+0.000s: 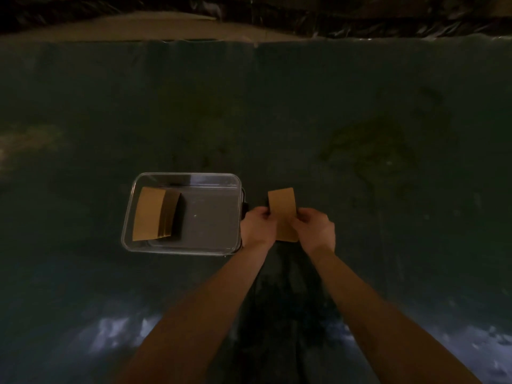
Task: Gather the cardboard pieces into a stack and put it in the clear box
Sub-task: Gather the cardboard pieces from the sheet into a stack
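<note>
A clear plastic box (210, 249) sits on the dark table, left of centre. Inside it, against the left wall, leans a stack of brown cardboard pieces (151, 214). Just right of the box, both hands hold a second stack of brown cardboard (282, 203) upright above the table. My left hand (257, 224) grips its left edge, and my right hand (314, 225) grips its right edge. The lower part of this stack is partly hidden by my fingers.
The table is covered by a dark sheet (360, 120), dimly lit. A tan strip (155, 27) runs along the far edge, with dark crinkled plastic behind it. A black latch (243, 207) sticks out from the box's right side.
</note>
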Demonstrator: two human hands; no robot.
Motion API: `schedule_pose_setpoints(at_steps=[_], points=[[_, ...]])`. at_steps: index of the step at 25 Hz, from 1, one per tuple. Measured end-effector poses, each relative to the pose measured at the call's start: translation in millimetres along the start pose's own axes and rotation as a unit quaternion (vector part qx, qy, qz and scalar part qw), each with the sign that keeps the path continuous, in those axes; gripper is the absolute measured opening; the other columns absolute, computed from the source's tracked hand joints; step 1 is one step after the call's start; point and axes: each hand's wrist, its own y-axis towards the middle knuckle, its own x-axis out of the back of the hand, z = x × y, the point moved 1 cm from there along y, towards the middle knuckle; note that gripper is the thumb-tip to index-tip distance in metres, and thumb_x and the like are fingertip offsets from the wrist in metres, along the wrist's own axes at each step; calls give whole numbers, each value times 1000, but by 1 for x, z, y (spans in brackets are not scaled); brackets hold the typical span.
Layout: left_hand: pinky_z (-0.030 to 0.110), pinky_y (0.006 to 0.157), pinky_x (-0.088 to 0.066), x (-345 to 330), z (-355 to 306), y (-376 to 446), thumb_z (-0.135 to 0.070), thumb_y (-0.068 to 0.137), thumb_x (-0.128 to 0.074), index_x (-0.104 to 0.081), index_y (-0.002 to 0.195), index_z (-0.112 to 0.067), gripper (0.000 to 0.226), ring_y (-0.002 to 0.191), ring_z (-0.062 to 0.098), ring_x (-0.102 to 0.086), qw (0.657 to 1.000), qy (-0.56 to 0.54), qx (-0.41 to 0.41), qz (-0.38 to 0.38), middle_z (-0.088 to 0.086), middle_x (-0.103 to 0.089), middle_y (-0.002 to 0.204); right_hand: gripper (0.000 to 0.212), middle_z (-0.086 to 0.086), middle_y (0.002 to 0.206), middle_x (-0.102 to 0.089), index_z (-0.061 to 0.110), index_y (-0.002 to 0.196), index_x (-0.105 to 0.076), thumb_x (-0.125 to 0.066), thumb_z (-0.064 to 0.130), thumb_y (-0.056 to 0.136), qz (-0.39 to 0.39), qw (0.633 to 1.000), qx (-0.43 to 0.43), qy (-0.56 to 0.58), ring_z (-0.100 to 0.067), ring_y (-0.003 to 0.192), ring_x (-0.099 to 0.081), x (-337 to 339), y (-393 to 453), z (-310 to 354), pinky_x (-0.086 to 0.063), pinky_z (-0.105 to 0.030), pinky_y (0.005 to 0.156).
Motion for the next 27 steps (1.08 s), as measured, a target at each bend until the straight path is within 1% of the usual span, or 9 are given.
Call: schedule_pose_setpoints(at_steps=[2, 4, 7, 11, 14, 18, 22, 25, 27], points=[[15, 56, -35, -3, 3, 1, -26, 95, -58, -71, 111, -16, 23, 88, 15, -65, 1000, -9, -2, -18, 5, -73, 108, 39, 0, 119, -70, 24, 125, -64, -64, 40, 90, -3, 1000, 0, -10, -19, 103, -66, -5, 2, -1, -50, -29, 74], [18, 69, -41, -4, 7, 5, -28, 94, -61, -66, 119, -16, 28, 101, 20, -65, 1000, 5, -12, -23, 8, -67, 118, 42, -4, 123, -66, 22, 125, -61, -68, 38, 87, -16, 1000, -3, -6, -22, 107, -63, -8, 6, -5, -54, -36, 81], [28, 78, -43, -6, 9, 8, -34, 94, -60, -54, 136, -14, 47, 111, 25, -62, 1000, -8, 14, 0, 12, -60, 130, 68, -11, 138, -52, 17, 141, -46, -74, 38, 82, -4, 999, -42, 26, -29, 122, -53, -9, 12, -10, -51, -45, 95], [29, 76, -42, -15, 4, 8, -31, 98, -53, -58, 131, -10, 39, 110, 28, -64, 998, -42, 43, 15, 11, -66, 123, 80, -14, 140, -53, 14, 148, -35, -74, 34, 80, 55, 995, -75, 24, -30, 119, -57, -9, 20, -3, -52, -35, 81], [29, 73, -44, -13, 4, 10, -31, 97, -53, -62, 126, -12, 36, 101, 23, -64, 993, -79, 85, 38, 9, -67, 116, 84, -11, 133, -56, 12, 144, -39, -82, 33, 74, 80, 988, -102, 88, -26, 110, -58, -9, 23, 1, -48, -26, 66], [27, 67, -42, -4, 11, 6, -29, 99, -49, -65, 111, -16, 24, 87, 16, -57, 980, -147, 114, 66, 3, -62, 99, 57, 1, 101, -63, 15, 120, -56, -84, 28, 72, 175, 955, -140, 192, -13, 85, -60, -8, 15, 1, -49, -26, 61], [47, 97, -52, -5, 20, -20, -18, 100, -47, -64, 117, -8, 27, 108, 30, -63, 957, -233, 135, 108, 16, -65, 117, 57, -4, 106, -60, 19, 114, -51, -84, 30, 69, 158, 966, -91, 181, -18, 91, -60, 0, -5, -3, -48, -30, 65], [44, 94, -56, -2, 26, -52, -9, 95, -52, -55, 131, -11, 36, 109, 29, -65, 950, -275, 92, 119, 18, -65, 119, 49, 2, 97, -60, 22, 103, -51, -83, 33, 68, 122, 986, 3, 111, -12, 85, -59, 15, -30, -11, -47, -27, 62], [37, 92, -54, 8, 32, -76, -12, 92, -64, -41, 145, -19, 58, 111, 24, -62, 952, -282, 37, 115, 12, -60, 126, 45, 7, 90, -58, 21, 101, -51, -81, 33, 70, 98, 992, 78, 25, -14, 86, -61, 25, -48, -15, -49, -25, 63]])
